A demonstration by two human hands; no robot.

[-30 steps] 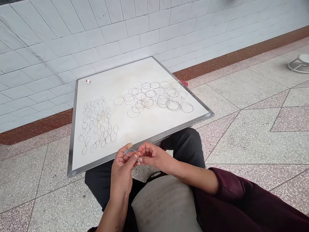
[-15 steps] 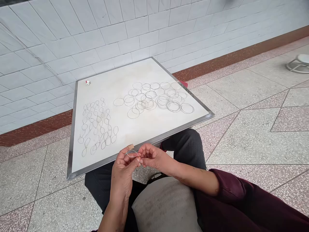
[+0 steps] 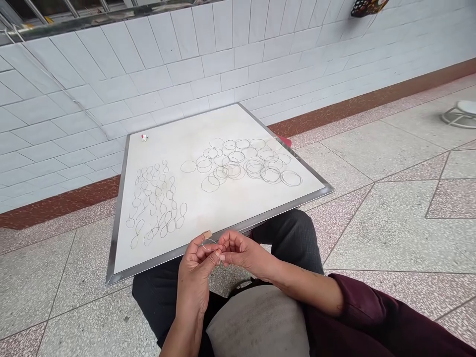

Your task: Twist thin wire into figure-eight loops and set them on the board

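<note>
A thin wire loop [image 3: 209, 241] is pinched between my two hands just off the table's front edge. My left hand [image 3: 199, 263] is closed on it, with thumb and fingertips together and the loop standing above the fingers. My right hand [image 3: 241, 250] pinches the same wire at the loop's right end, its fingertips touching the left thumb. A small tan piece [image 3: 207, 234] shows at the left index fingertip; whether it is worn on the finger or lies behind it I cannot tell. Part of the wire is hidden by the fingers.
On the white metal-edged table [image 3: 178, 144], several large wire rings [image 3: 210, 184] overlap at the right. Several twisted figure-eight wires [image 3: 137, 234] lie in rows at the left. A small white-and-red object [image 3: 145, 138] sits at the far left corner. A tiled wall [image 3: 208, 69] stands behind; a stool [image 3: 461, 114] is far right.
The view has tilted up slightly, so the table and hands appear lower. Both hands keep hold of the wire loop, with only slight finger movement.
</note>
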